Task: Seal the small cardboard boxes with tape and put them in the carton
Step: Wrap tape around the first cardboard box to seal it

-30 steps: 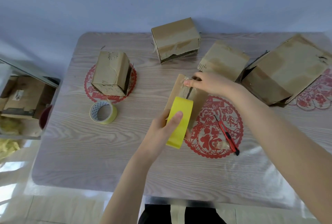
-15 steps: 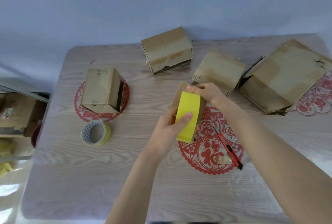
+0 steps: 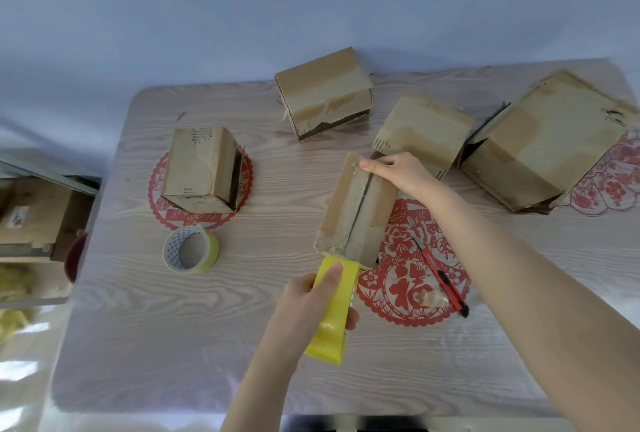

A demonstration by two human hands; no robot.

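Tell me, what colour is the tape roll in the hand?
Bright yellow. The head view, the only one, shows the tape roll gripped by the left hand.

Yellow tape roll (image 3: 329,337) now off box (image 3: 346,210)
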